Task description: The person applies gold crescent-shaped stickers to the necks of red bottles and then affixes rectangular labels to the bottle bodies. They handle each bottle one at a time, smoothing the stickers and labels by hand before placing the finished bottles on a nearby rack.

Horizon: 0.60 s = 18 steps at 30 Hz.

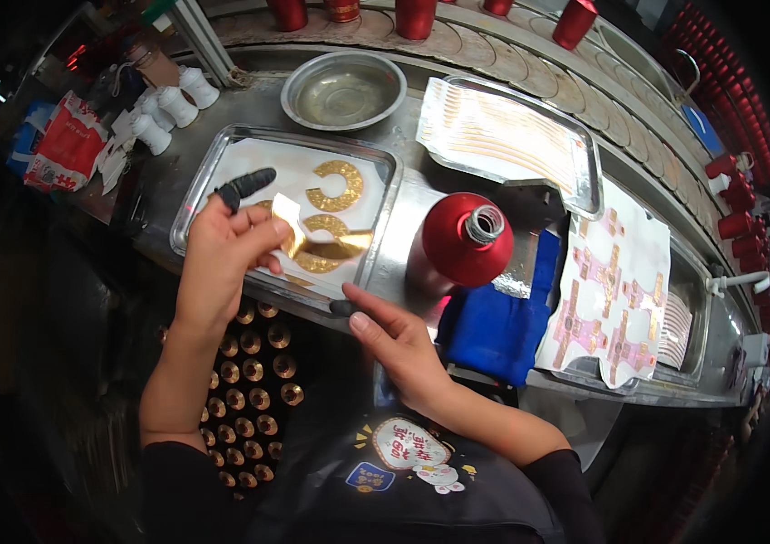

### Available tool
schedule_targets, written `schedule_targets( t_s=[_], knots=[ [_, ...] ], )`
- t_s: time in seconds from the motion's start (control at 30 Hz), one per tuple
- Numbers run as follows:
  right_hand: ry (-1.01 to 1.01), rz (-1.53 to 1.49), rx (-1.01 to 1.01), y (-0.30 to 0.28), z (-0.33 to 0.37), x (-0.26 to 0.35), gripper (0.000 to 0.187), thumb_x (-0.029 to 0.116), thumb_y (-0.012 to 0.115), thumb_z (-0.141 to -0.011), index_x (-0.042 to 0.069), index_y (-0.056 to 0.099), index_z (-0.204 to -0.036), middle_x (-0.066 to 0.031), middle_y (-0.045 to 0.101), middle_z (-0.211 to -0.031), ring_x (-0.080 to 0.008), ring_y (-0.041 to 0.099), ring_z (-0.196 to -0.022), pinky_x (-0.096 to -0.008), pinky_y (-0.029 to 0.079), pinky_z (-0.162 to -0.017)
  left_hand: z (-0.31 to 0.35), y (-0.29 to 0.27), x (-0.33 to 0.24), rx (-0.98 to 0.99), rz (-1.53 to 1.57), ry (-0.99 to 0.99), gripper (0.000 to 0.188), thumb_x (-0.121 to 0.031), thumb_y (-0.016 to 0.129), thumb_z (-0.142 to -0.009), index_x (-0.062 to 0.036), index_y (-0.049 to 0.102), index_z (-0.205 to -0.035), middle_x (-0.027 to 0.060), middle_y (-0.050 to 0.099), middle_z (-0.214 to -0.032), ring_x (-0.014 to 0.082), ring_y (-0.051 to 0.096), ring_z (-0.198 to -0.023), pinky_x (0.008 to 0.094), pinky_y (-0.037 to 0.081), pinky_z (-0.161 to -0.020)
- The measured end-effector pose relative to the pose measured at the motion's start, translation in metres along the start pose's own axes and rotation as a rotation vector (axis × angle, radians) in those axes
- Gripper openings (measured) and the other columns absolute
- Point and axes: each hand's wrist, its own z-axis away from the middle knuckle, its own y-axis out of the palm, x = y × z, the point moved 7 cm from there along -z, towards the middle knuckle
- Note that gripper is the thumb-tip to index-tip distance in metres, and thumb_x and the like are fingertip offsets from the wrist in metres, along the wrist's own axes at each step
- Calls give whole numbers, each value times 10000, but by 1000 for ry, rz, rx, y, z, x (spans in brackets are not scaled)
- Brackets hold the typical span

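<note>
In my left hand, thumb and fingers pinch a curved gold foil decal with a white part at its near end; its far end is smeared by motion. Black covering wraps one fingertip of that hand. Below it, a metal tray holds a white sheet with C-shaped gold decals. My right hand is open beside the tray's front edge, index finger stretched out and another fingertip covered in black. A glossy red bottle with a bare threaded neck stands to the right of the tray.
A metal bowl sits behind the tray. Blue cloth, a tray of striped sheets and a patterned decal sheet lie rightward. White cups stand left. Red bottles line the conveyor behind. Gold caps are below the counter.
</note>
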Motion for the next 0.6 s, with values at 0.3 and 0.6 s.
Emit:
schedule_targets(
  t_s=[0.3,0.6],
  knots=[
    [-365,39,-282,-33,67,51,261,55,685,-945,5,641,-1197,-2,656,-912,-23,535,-644,-189,406,-555,91,80,11,91,171,44,574,84,639,-908,18,385,-1418,110,628,-1081,118,681,-828,215,553,-637],
    [-685,577,-172,-71,93,147,492,-23,679,-885,-55,519,-1349,-105,638,-1222,-159,625,-1123,-313,505,-977,77,148,7,114,169,377,202,31,669,-919,26,541,-1076,63,671,-941,87,678,-749,216,540,-638]
  ],
)
